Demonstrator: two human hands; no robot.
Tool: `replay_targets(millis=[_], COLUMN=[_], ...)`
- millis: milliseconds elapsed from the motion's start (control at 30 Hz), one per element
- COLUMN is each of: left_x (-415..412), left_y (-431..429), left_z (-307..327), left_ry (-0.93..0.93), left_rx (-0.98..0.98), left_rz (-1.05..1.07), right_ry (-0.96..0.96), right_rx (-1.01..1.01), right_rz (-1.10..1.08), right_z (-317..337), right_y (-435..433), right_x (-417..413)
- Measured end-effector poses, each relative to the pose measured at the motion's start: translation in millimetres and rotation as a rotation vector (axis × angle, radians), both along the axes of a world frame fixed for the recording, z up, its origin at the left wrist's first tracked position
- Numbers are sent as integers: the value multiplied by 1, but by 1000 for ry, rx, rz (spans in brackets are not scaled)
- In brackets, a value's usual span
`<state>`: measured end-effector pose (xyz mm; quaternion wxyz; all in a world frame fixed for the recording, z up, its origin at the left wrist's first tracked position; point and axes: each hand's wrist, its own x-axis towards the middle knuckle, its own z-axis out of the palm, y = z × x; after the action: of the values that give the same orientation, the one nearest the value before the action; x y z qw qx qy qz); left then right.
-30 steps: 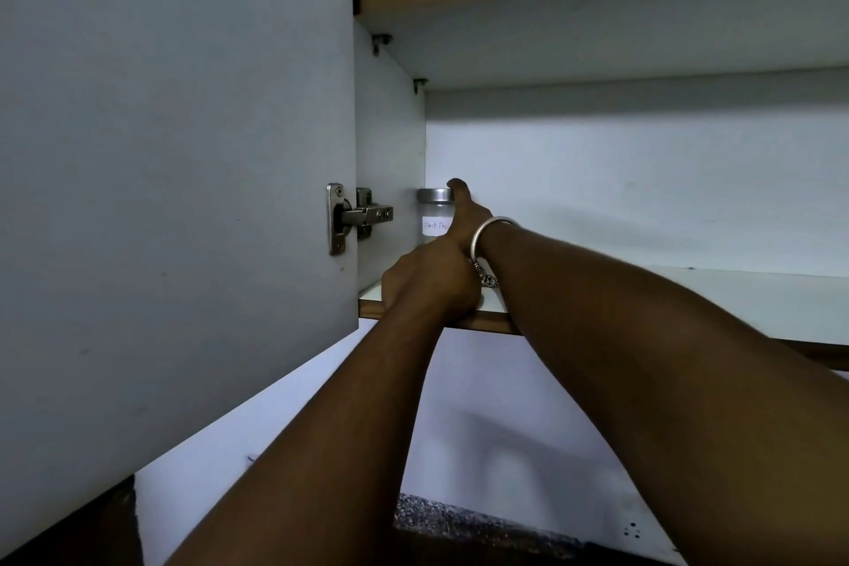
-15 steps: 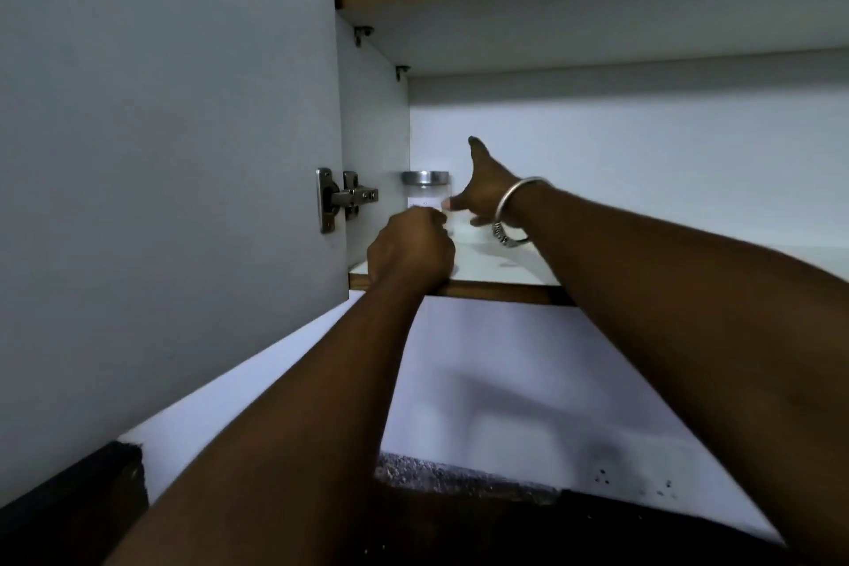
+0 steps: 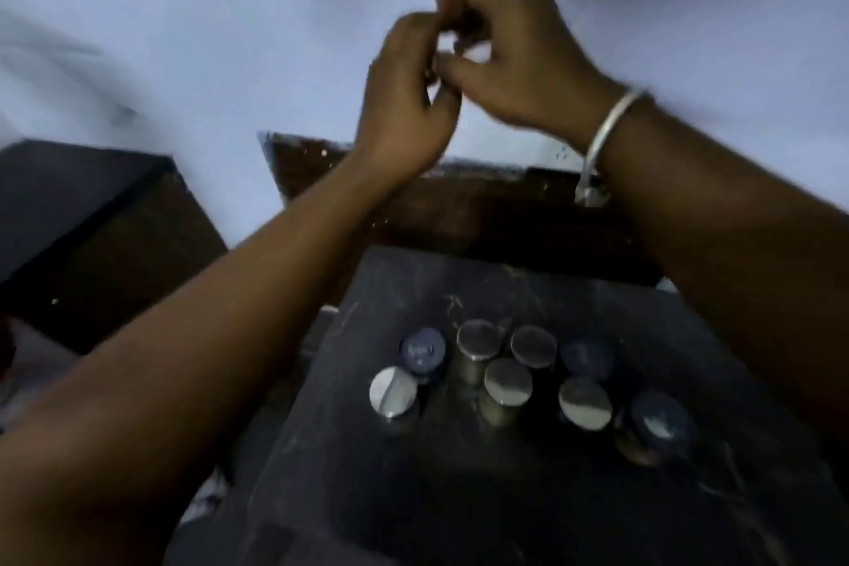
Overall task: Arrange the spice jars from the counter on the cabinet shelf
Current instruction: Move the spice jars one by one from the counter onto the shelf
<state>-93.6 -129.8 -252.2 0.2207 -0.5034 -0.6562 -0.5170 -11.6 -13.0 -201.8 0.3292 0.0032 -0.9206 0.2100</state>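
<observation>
Several spice jars stand close together on a dark counter slab (image 3: 459, 501) below my arms. Some have silver lids, such as the jar at the left front (image 3: 393, 392) and one in the middle (image 3: 507, 383). Others have blue lids, one at the left (image 3: 422, 350) and one at the right front (image 3: 661, 421). My left hand (image 3: 404, 106) and my right hand (image 3: 519, 60) are raised well above the jars, fingertips touching, both blurred. I see nothing held in either. The left fingers are curled in; the right fingers curve loosely apart. The cabinet shelf is out of view.
A brown speckled counter strip (image 3: 482, 216) runs behind the slab against the white wall (image 3: 206, 37). A dark box-like block (image 3: 82, 221) sits at the left. A metal bangle (image 3: 611, 124) is on my right wrist.
The view has dropped from the cabinet shelf to the counter. Both hands have left the shelf and the jar there, and have come together in mid-air.
</observation>
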Motion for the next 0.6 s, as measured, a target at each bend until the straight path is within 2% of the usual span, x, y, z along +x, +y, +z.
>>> replay_targets(millis=[200, 300, 367, 533, 600], left_x=[46, 63, 67, 63, 61], left_y=[-77, -115, -131, -147, -145], left_z=[-167, -238, -272, -331, -346], left_ry=[-246, -388, -422, -438, -481], left_rx=[-407, -550, -643, -1116, -1180], left_rz=[-12, 43, 87, 189, 200], right_ry=[-339, -534, -624, -772, -810], right_rx=[-258, -347, -335, -230, -171], right_rz=[53, 60, 37, -46, -53], right_z=[-193, -271, -311, -370, -381], right_y=[-55, -87, -105, -128, -130], right_x=[38, 49, 56, 60, 58])
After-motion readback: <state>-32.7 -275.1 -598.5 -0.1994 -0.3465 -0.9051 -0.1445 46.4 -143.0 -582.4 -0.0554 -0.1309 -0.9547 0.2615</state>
